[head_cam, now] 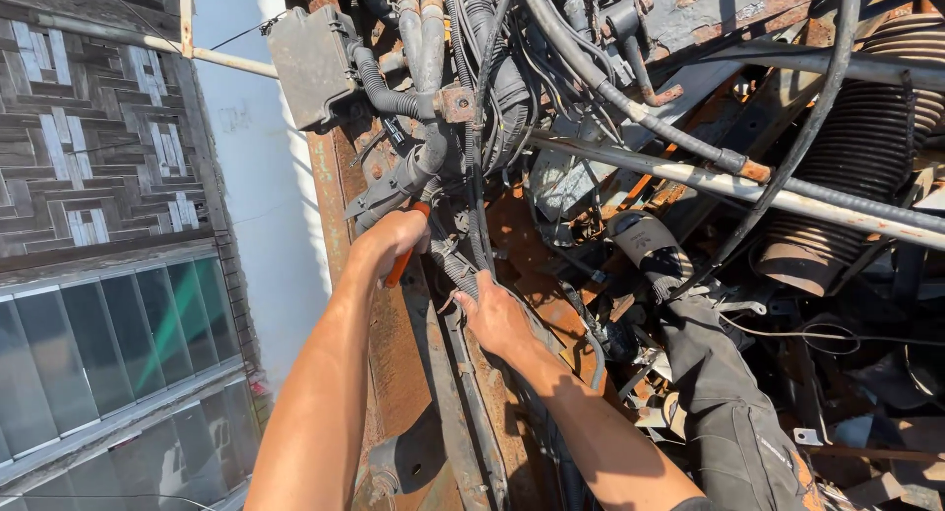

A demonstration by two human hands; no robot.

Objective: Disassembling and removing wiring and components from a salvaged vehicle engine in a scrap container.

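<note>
My left hand point(392, 237) is closed around an orange-handled tool point(402, 265), its tip pressed up among the cables by a rusty frame rail point(394, 353). My right hand point(495, 319) grips a bundle of black cables and corrugated hose point(455, 270) that runs down along the rail. The tool's working end is hidden behind the wiring. Both forearms reach upward from the bottom of the view.
Overhead hang thick black hoses point(591, 73), a grey box point(310, 63), a rusty pipe point(728, 184) and a coiled air spring point(866, 147). Another person's dark trouser leg and grey glove point(724, 393) are at the right. A building facade point(98, 225) fills the left.
</note>
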